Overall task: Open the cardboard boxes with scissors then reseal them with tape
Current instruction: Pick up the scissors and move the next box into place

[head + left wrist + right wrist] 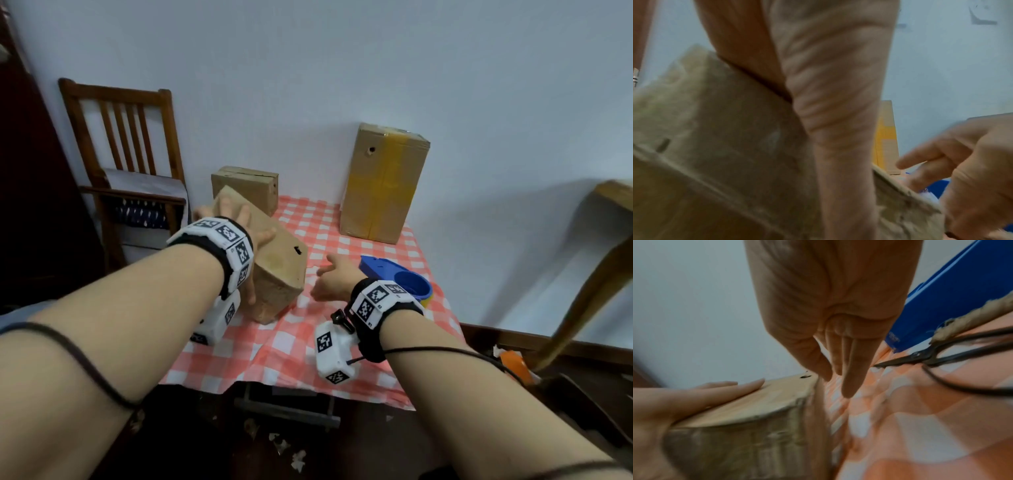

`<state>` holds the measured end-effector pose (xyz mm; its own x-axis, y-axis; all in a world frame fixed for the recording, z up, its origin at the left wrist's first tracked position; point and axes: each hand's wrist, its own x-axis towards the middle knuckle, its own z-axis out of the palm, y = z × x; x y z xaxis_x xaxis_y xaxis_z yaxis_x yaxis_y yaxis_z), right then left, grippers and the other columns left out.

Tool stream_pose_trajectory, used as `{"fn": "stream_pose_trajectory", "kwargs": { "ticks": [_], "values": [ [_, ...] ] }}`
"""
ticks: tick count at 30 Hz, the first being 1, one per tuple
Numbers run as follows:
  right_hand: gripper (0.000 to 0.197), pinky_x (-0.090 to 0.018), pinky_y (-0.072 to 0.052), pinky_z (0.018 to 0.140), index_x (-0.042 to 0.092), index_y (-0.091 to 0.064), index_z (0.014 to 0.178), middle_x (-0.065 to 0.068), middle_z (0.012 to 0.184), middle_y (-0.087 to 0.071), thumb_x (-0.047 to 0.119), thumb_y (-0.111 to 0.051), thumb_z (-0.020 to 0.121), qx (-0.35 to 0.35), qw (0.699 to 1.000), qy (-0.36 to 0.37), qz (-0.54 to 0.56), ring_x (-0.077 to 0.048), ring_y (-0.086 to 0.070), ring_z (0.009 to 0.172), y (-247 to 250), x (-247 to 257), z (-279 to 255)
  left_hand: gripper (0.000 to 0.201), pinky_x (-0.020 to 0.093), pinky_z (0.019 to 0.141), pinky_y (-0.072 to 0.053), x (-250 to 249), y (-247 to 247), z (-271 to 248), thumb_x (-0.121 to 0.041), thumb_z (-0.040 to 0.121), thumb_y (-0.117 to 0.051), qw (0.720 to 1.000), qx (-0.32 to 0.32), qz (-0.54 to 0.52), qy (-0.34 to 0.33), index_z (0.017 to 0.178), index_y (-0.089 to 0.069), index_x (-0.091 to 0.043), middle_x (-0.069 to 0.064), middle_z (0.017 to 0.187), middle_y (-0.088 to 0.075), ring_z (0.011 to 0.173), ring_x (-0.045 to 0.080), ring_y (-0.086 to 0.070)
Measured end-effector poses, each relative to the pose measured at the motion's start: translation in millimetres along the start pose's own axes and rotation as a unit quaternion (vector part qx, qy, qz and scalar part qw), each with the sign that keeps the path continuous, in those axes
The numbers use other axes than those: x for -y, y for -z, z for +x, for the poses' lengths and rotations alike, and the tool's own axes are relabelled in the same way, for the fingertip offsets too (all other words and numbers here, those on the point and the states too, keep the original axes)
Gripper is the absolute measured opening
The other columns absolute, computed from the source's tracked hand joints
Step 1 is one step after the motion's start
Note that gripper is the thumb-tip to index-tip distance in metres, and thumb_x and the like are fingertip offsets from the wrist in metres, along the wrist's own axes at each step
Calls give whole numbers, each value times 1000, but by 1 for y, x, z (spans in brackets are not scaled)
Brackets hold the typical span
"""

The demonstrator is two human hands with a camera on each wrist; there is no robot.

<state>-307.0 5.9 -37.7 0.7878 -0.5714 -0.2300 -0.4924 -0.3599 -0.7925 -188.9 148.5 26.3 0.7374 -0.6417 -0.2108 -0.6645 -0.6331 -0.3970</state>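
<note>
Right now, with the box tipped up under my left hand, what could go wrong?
1. The tilted box stands on one edge with only the left hand flat on it; it could slip or drop back.
2. The scissors lie on the cloth just beside the open right hand, tips toward the fingers; a blind reach might meet the blades.
3. The cloth is wrinkled and may slide under the box.

The box (274,260) under the left grip (239,222) is seen to be matt brown cardboard, its near end scuffed and fibrous. The box (383,185) beyond the right grip (334,277) is banded with glossy yellow tape. Right of that grip, dark dull metal scissors (925,356) and a smooth blue plastic dispenser (397,274) are laid on checked cloth (308,342).
</note>
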Motion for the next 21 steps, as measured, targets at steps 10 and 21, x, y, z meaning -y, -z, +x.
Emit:
{"fn": "stream_pose_trajectory", "kwargs": {
  "ticks": [10, 21],
  "values": [
    [27, -31, -45, 71, 13, -43, 67, -3, 67, -47, 15, -56, 91, -25, 925, -95, -368, -24, -52, 76, 20, -60, -7, 117, 60, 98, -24, -17, 6, -4, -88, 46, -62, 997, -54, 55, -1, 146, -12, -50, 11, 156, -8, 141, 35, -5],
    [41, -27, -37, 53, 12, -43, 67, -3, 64, -46, 42, -47, 95, -48, 933, -80, -348, -17, -42, 53, 35, -39, -6, 116, 66, 108, 2, 0, -12, -17, -102, 46, -38, 997, -9, -65, 32, 146, -4, -54, 8, 161, 5, 146, 32, 8]
  ]
}}
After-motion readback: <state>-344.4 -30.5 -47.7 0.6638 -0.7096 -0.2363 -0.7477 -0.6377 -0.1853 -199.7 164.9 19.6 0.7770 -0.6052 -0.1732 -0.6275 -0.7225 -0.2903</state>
